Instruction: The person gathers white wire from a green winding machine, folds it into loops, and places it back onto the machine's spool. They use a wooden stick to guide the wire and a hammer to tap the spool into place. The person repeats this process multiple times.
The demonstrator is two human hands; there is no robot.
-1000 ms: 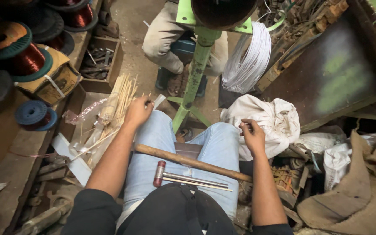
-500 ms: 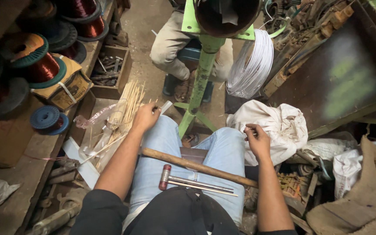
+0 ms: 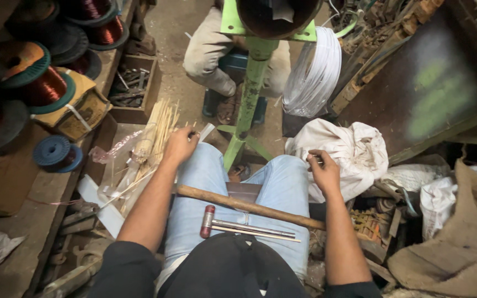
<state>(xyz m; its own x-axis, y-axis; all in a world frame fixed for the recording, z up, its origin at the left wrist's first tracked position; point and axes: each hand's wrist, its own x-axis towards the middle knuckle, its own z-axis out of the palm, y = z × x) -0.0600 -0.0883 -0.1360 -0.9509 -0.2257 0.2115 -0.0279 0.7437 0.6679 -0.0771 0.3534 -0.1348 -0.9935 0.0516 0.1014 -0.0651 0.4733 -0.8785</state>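
We see the left hand (image 3: pixel 180 144) out past the left knee, fingers curled at the top of a bundle of thin sticks (image 3: pixel 153 138) that leans beside the leg. It seems to pinch 1 or 2 of them, though we cannot tell how firmly. The right hand (image 3: pixel 324 171) rests by the right knee, loosely closed, with something small and pale between thumb and fingers that we cannot make out. It lies just beside a white cloth sack (image 3: pixel 354 152). Across both thighs lies a wooden handle (image 3: pixel 249 207), and nearer the body a small hammer (image 3: pixel 244 227) with a red head and metal shaft, touched by neither hand. A green stand (image 3: pixel 248 88) rises between the knees. Behind it another person (image 3: pixel 211 49) crouches, and a coil of white wire (image 3: pixel 313 74) hangs there. Copper wire spools (image 3: pixel 40 83) sit on the shelf at the left, with 1 blue spool (image 3: pixel 56 153).
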